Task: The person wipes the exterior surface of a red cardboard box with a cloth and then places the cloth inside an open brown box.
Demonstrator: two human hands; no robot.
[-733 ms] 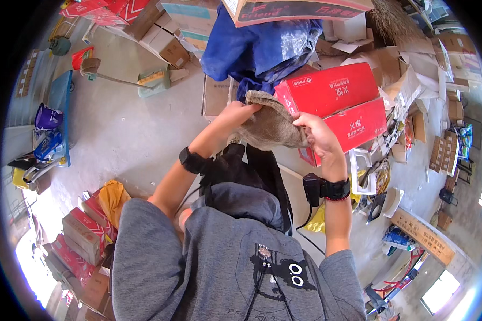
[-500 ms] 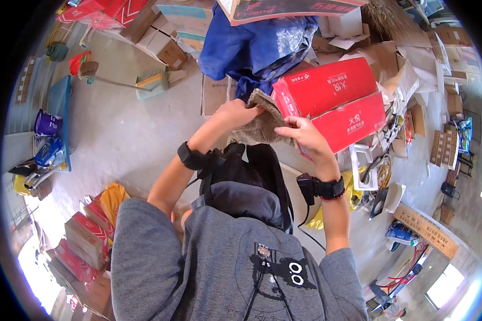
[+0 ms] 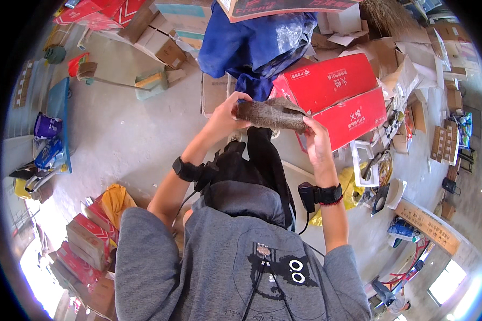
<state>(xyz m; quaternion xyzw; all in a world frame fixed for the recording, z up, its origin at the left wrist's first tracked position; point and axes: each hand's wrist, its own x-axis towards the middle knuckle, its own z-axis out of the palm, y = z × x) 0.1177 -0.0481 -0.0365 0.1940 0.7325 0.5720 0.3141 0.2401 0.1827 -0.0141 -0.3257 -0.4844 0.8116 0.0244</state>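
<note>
A brownish-grey rag (image 3: 270, 115), folded into a narrow strip, is stretched between my two hands in front of my body. My left hand (image 3: 227, 112) grips its left end, fingers curled behind it. At the other end my right hand (image 3: 318, 138) pinches the rag with thumb and fingers. A loose fold stands up along its upper side. Just beyond the rag, to the right, lie two red boxes, the farther one (image 3: 334, 83) and the nearer one (image 3: 351, 119).
A bunched blue cloth (image 3: 235, 45) lies ahead under a printed carton (image 3: 289, 9). Torn cardboard (image 3: 383, 59) and a white frame (image 3: 365, 170) lie to the right. A long-handled tool (image 3: 112, 83) crosses the left floor. Stacked boxes (image 3: 85, 241) stand behind left; a person (image 3: 396, 305) is at lower right.
The rag has gone from hanging bunched and open to a folded strip held level. My left hand has moved slightly left, and my right hand right and a little nearer me.
</note>
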